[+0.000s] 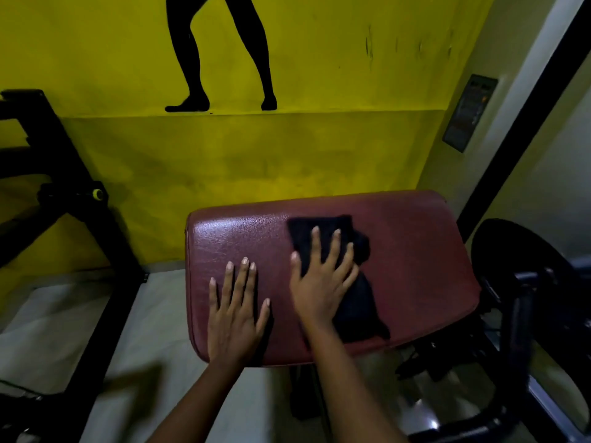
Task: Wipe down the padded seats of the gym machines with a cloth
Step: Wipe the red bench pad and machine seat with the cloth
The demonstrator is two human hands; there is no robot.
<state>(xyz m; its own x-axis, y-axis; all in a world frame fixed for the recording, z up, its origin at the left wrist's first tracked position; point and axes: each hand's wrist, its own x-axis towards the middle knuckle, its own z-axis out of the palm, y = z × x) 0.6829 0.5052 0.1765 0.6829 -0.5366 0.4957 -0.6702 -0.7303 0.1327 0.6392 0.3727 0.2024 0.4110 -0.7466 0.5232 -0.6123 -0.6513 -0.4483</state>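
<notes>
A dark red padded seat (412,251) fills the middle of the head view, its leather shiny near the left. A black cloth (355,302) lies spread across the pad's centre. My right hand (323,279) presses flat on the cloth with straight, spread fingers. My left hand (236,311) rests flat on the bare pad near its front left edge, fingers straight, apart from the cloth.
A yellow wall (256,155) with a black painted leg silhouette stands right behind the pad. A black machine frame (80,219) with a yellow knob rises at the left. A black weight plate (511,266) and dark machine parts sit at the right. Pale floor lies below.
</notes>
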